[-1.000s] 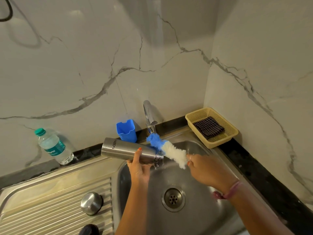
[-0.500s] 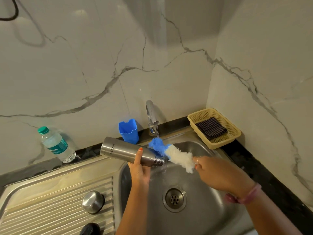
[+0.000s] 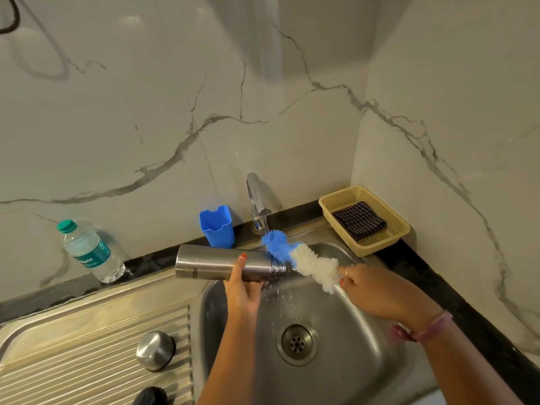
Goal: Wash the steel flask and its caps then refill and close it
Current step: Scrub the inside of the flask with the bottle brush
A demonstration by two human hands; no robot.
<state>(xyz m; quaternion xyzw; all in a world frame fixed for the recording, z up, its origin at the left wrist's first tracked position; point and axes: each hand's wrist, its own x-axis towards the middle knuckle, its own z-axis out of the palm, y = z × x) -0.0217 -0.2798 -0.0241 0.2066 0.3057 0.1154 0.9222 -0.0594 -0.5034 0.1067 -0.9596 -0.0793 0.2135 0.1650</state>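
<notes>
My left hand (image 3: 242, 287) grips the steel flask (image 3: 216, 263) from below, holding it sideways over the sink's left rim with its open mouth pointing right. My right hand (image 3: 377, 290) holds a bottle brush (image 3: 304, 260) by its handle; the blue tip and white bristles lie just outside the flask's mouth, under the tap (image 3: 258, 200). Water drips from the mouth into the sink basin (image 3: 350, 340). A steel cap (image 3: 155, 350) stands on the drainboard (image 3: 73, 361), and a black cap (image 3: 150, 396) lies at the bottom edge.
A plastic water bottle (image 3: 90, 252) with a green lid leans by the wall at the left. A blue plastic holder (image 3: 217, 226) stands behind the flask. A yellow basket (image 3: 394, 229) with a dark checked cloth (image 3: 359, 219) sits in the right corner.
The brush has slid rightward out past the flask's mouth, and my right hand has drawn back with it. Water now splashes below the mouth. The flask stays roughly in place.
</notes>
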